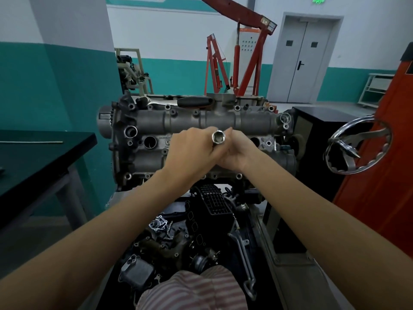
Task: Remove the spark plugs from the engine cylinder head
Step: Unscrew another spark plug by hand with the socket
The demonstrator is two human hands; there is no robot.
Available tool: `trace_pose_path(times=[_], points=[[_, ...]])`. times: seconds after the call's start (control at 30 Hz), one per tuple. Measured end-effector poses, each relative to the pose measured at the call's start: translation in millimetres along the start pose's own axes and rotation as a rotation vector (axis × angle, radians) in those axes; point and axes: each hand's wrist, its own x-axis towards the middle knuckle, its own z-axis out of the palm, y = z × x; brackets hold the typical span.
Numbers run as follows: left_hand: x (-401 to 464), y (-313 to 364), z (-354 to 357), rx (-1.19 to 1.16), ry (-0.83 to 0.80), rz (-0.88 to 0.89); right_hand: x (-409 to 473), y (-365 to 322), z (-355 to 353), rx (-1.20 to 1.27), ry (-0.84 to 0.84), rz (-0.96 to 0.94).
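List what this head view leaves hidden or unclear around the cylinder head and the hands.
- Head view: the middle plug wells of the cylinder head are covered by the left hand and right hand.
- The lower end of the socket is buried in the fingers; whether it holds a spark plug cannot be told.
- The open well is too dark to see its bottom.
- The ratchet lies partly behind the head's far edge.

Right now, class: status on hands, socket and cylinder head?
Both hands, left hand and right hand, grip socket over cylinder head. Ratchet idle on top. Nothing blocking.
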Motion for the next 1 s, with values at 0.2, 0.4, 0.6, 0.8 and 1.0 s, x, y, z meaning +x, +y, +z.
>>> trace_pose_path(times=[0.2, 0.4, 0.6, 0.8, 1.0], points=[[-12.5, 8.2, -1.3, -0.022, -0.005, 0.144, 10.0, -13.9, -1.5, 0.447, 0.172, -0.039], [-8.4, 12.9, 3.7, -0.038, 0.094, 0.217, 5.2, -15.8, -4.9, 0.252, 0.244, -0.055], [-11.6, 5.8, 5.3, 0.072, 0.115, 0.31, -0.8, -9.3, -0.9, 0.075, 0.243, 0.004], [-11.4, -7.5, 3.0, 0.124, 0.071, 0.226, 4.9, -11.1, -2.0, 0.024, 0.205, 0.126], [0.4, -2.7, 16.1, 0.184, 0.088, 0.183, 0.2, -10.2, -12.0, -0.414, 0.239, 0.055]])
